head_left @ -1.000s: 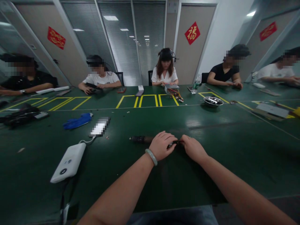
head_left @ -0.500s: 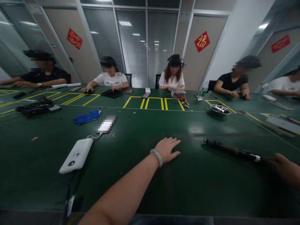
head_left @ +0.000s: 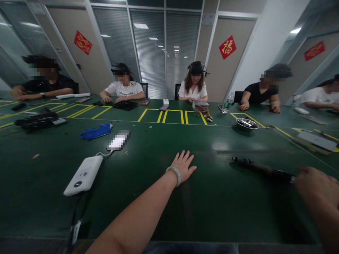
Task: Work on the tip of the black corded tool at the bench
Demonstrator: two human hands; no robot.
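My left hand (head_left: 183, 165) lies flat on the green table (head_left: 217, 218) with its fingers spread, and nothing is in it. A pale bangle (head_left: 174, 173) circles that wrist. At the right, my right hand (head_left: 315, 185) is slightly blurred and closed around the near end of a long black rod (head_left: 262, 170). This rod has a brownish middle stretch and a narrow tip pointing left; its exact kind is unclear. Fingers and hand hide its right end. A dark shadow falls on the table below the rod and hand.
Left of my arm lies a white power bank (head_left: 84, 175), cabled to a phone (head_left: 118, 140). A blue glove (head_left: 96, 132) rests behind them. Farther off are a metal bowl (head_left: 247, 124), a plastic bottle (head_left: 228, 103) and a wired metal box (head_left: 200, 104). Several people sit across the table.
My right hand has moved left and closed over the rod's right end. My left hand has turned slightly, its fingers now spread wider and pointing more away from me.
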